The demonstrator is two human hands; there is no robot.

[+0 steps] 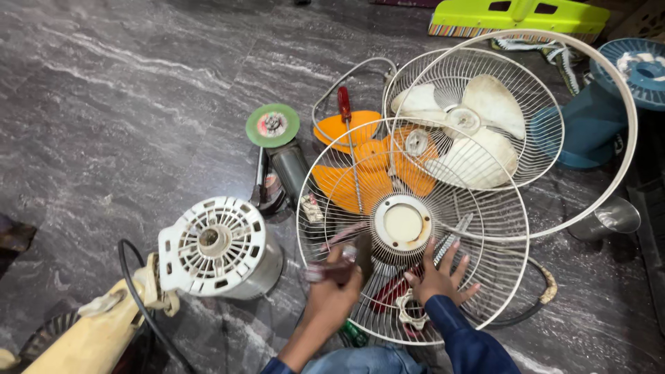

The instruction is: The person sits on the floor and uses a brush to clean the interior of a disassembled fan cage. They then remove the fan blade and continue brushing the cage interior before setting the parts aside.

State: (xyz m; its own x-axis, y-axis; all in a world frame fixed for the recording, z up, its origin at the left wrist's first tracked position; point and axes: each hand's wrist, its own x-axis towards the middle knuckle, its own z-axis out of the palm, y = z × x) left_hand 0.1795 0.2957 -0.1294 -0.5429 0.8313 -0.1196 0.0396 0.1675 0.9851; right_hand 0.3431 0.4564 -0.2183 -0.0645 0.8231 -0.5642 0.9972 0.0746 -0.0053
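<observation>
My left hand (332,287) grips a blurred tool with a dark head and reddish handle (339,263) at the near-left rim of a round white wire fan guard (485,277). My right hand (438,277) lies with spread fingers flat on the guard's wires, just below its round centre disc (403,221). Under the guard lie an orange fan blade (360,166), a red-handled screwdriver (344,104) and pliers with red grips (388,287). To the left stands a white fan motor housing (215,246) on a cream stand (97,332).
On the grey marble floor lie an angle grinder with a green disc (273,126), a second guard with a white fan blade (471,128), a large loose guard ring (627,138), a blue fan base (589,125), a lime-green brush head (512,17) and a black cable (128,277).
</observation>
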